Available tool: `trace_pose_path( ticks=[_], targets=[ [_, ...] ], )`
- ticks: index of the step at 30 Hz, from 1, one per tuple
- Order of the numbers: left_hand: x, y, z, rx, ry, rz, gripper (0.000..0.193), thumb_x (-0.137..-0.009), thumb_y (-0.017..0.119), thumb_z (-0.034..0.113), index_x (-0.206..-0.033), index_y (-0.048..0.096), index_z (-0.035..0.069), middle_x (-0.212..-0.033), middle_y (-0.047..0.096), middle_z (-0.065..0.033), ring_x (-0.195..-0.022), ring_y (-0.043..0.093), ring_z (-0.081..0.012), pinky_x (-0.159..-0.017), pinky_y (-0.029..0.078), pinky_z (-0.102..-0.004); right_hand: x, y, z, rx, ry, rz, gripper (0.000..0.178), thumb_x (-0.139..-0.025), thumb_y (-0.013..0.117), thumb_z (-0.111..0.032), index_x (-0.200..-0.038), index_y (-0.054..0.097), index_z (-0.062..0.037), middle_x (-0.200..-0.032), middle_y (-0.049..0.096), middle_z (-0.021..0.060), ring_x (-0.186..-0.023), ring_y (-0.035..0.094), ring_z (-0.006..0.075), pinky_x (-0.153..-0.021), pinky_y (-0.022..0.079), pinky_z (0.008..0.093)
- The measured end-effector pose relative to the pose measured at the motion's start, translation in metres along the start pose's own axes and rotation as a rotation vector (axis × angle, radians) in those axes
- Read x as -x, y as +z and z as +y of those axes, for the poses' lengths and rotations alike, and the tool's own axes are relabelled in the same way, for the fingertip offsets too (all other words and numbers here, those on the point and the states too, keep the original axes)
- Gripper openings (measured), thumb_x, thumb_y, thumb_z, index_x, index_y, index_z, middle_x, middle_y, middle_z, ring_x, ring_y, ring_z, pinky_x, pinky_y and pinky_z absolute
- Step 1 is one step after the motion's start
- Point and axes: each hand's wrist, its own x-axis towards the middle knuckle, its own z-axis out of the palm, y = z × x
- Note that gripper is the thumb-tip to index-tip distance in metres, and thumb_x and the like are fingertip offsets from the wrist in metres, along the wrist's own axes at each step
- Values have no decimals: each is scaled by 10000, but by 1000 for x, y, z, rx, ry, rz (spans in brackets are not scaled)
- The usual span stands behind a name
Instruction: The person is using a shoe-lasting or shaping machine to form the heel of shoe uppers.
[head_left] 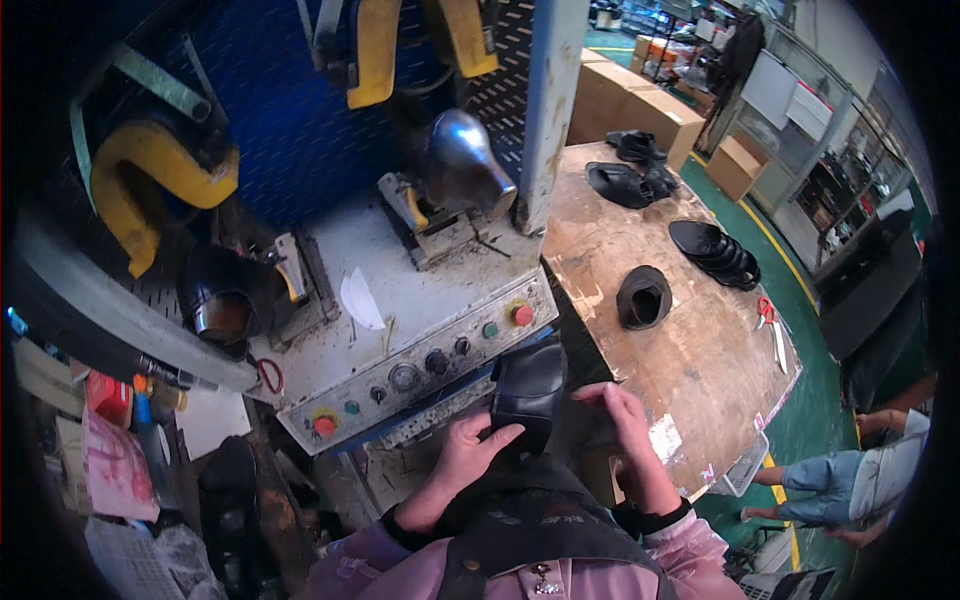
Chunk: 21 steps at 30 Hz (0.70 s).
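Black leather makes up the upper [530, 385] at the worker's front, just before the machine's control panel [475, 352]. Their left hand [468, 450] has hold of its lower left side, thumb across the near face. Beside it, the right hand [625, 415] has its fingers curled and narrow; from where I stand, I can't tell whether they pinch anything.

Over the panel I see a white sheet [362, 300] lying between a shiny metal form [468, 165] and a dark form [220, 290], with yellow clamps [375, 55] above. To the right, the wooden table [640, 390] carries a round black piece [630, 312], a nested stack [710, 255] and red-handled scissors [770, 325]. Another person [850, 485] is over at the far right.
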Motion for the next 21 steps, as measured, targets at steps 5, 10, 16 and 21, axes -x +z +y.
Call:
trace_pose_path(
  ticks=[5,10,16,21],
  targets=[
    [-5,15,-6,-125,87,163,177,-833,690,121,-968,675,6,-876,677,-22,-793,568,-66,-711,470,-259,-38,29,-12,137,-294,-418,322,-930,549,-296,-1093,620,-28,-1018,617,41,-980,538,142,-914,386,290],
    [-11,-2,-7,-325,-12,147,169,-870,633,130,-983,658,6,-811,648,-72,-754,588,-99,-686,467,-253,-70,22,-19,-62,71,-632,195,-876,625,-83,-1068,606,-51,-951,610,-49,-797,508,46,-698,435,214],
    [-62,-11,37,-743,531,256,226,-844,646,167,-991,642,-5,-908,640,-132,-845,632,-244,-750,488,-328,-104,6,-38,617,-273,-1157,297,-850,650,-220,-1027,570,4,-704,548,77,-653,512,133,-580,393,325],
    [-84,2,15,-759,-168,-807,471,-759,688,477,-942,662,44,-821,652,-178,-778,639,-328,-688,483,-387,-102,5,-45,784,-301,-1230,396,-777,655,-362,-1016,604,-51,-764,602,191,-768,605,358,-648,441,435]
  ],
)
